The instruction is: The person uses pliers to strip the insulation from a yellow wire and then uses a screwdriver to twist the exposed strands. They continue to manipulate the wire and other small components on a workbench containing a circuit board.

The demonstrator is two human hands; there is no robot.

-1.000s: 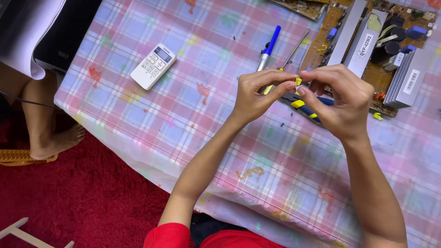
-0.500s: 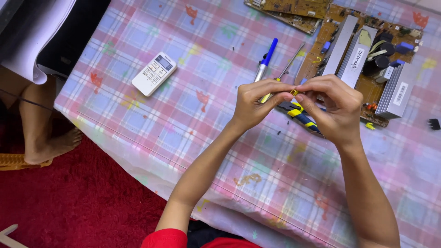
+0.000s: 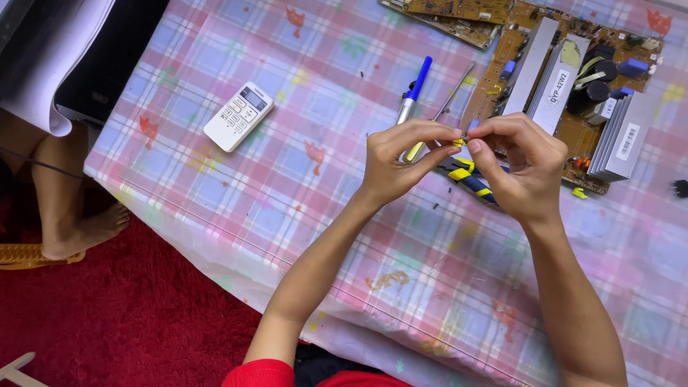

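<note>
— Yellow bit (image 3: 459, 142), that tiny thing, where is it?

— It is up above the checked tablecloth (image 3: 301, 165), pinched between two hands. It sits just in front of the brown circuit board (image 3: 573, 79), on the side near the person.

— What is the left hand (image 3: 398, 162) doing?

— Its fingers are curled in tight, and the thumb and first finger squeeze the yellow bit. A thin yellow stick pokes down from the same hand. I cannot tell what the stick is.

— And the right hand (image 3: 523, 169)?

— It is curled too, and its fingertips meet the left ones right at the yellow bit. Both hands pinch it together.

— What is under the hands?

— A tool with blue and yellow handles (image 3: 469, 179) lies on the cloth, just beside the circuit board. The right hand hides part of it.

— Anything else near the board?

— A blue pen (image 3: 414, 92) lies just left of the board. A white remote (image 3: 239, 116) lies well apart from it, further left. A second board (image 3: 459, 11) sits at the top edge, touching the big one.

— Is somebody else there?

— Yes, a bare foot (image 3: 86, 233) stands on the red carpet (image 3: 122, 315), far from the board.
</note>
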